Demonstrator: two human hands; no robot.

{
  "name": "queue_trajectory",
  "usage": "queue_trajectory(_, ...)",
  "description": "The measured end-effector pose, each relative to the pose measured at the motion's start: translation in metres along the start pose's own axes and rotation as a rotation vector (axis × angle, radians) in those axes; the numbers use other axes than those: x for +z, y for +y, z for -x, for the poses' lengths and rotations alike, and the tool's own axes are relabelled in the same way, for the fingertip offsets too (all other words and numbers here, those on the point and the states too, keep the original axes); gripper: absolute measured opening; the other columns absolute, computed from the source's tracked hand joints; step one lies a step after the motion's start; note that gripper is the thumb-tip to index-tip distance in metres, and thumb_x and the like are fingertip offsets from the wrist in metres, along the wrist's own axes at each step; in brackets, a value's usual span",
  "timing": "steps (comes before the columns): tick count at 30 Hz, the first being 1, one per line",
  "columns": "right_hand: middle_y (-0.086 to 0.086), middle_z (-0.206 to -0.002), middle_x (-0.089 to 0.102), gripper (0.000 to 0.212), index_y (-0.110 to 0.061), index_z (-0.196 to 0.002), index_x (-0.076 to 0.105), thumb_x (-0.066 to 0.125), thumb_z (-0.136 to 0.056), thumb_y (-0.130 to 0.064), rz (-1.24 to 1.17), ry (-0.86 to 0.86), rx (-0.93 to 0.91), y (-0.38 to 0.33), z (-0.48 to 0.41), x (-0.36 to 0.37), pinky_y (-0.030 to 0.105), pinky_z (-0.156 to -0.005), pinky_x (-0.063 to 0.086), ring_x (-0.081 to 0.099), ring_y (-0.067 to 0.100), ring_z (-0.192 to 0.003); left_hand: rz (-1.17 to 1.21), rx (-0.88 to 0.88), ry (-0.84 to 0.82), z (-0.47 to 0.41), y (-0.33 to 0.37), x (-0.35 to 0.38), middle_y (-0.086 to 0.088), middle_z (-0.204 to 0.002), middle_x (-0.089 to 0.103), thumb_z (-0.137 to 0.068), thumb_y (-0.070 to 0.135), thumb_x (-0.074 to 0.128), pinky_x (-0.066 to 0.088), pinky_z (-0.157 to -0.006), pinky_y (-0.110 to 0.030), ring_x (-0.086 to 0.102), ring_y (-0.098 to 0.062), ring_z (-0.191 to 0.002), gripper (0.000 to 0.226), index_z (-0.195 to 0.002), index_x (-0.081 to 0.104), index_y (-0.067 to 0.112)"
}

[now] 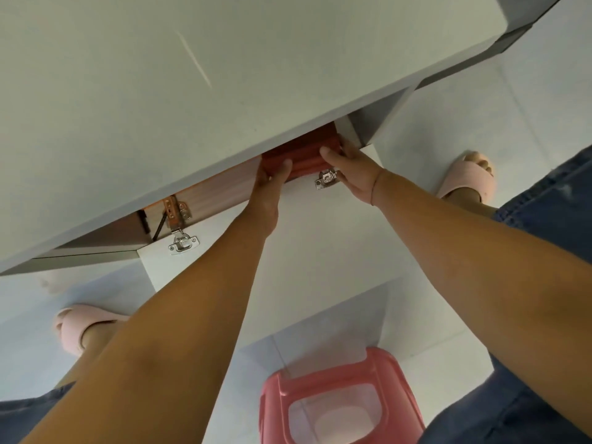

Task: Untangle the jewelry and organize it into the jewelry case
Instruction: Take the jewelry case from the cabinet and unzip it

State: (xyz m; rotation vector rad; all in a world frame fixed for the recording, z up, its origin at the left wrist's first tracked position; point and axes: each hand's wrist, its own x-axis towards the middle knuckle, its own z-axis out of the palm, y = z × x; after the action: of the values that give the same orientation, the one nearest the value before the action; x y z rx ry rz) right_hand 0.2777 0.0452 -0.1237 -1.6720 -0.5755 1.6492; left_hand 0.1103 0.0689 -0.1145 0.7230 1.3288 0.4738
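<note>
A red ribbed jewelry case (302, 157) sits inside a cupboard under the grey tabletop (160, 107), only its near edge showing. My left hand (272, 184) grips the case's left end, thumb on top. My right hand (350, 174) holds its right end, thumb laid across the top. Both arms reach forward and down from the bottom of the view. No jewelry is visible.
The white cupboard door (320, 251) hangs open toward me with two metal hinges (182, 243) (326, 179). A pink plastic stool (339, 402) stands on the pale tiled floor below. My feet in pink slippers (80, 328) (467, 177) flank the door.
</note>
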Motion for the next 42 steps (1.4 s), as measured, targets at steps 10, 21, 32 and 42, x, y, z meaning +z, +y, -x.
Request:
queue_trajectory(10,-0.01,-0.136,0.05,0.039,-0.029,-0.136,0.043,0.042,-0.098,-0.041,-0.005,-0.016,0.03,0.029,0.078,0.001,0.032,-0.11,0.026,0.042,0.008,-0.126,0.027,0.025,-0.037,0.08,-0.03,-0.009,0.017,-0.142,0.043,-0.092,0.045,0.055,0.024,-0.1,-0.027,0.037,-0.004,-0.128,0.062,-0.147,0.03,0.032)
queue_trajectory(21,-0.004,-0.108,0.064,0.03,-0.016,-0.125,0.056,0.05,-0.096,-0.008,-0.138,0.019,-0.015,0.047,0.187,0.019,0.021,-0.083,0.046,0.059,0.008,-0.097,0.083,0.066,0.157,0.189,-0.056,-0.03,-0.006,-0.132,0.048,-0.1,0.031,0.047,0.039,-0.102,-0.037,0.049,-0.022,-0.121,0.028,-0.122,0.043,0.015)
queue_trajectory(32,-0.003,-0.115,0.069,0.037,-0.018,-0.125,0.059,0.055,-0.092,-0.003,-0.084,-0.091,-0.306,-0.009,0.255,0.052,0.024,-0.098,0.044,0.061,0.01,-0.11,0.078,0.359,0.17,0.281,-0.027,-0.053,0.013,-0.127,0.058,-0.1,0.027,0.047,0.04,-0.104,-0.032,0.051,-0.009,-0.121,0.039,-0.138,0.046,0.034)
queue_trajectory(42,-0.001,-0.118,0.067,0.035,-0.019,-0.125,0.059,0.055,-0.092,-0.009,-0.103,-0.141,-0.475,-0.08,0.237,0.092,0.02,-0.09,0.046,0.06,0.011,-0.111,0.038,0.452,0.277,0.272,0.053,-0.077,0.007,-0.129,0.055,-0.101,0.032,0.041,0.04,-0.103,-0.045,0.051,-0.015,-0.114,0.038,-0.138,0.044,0.04)
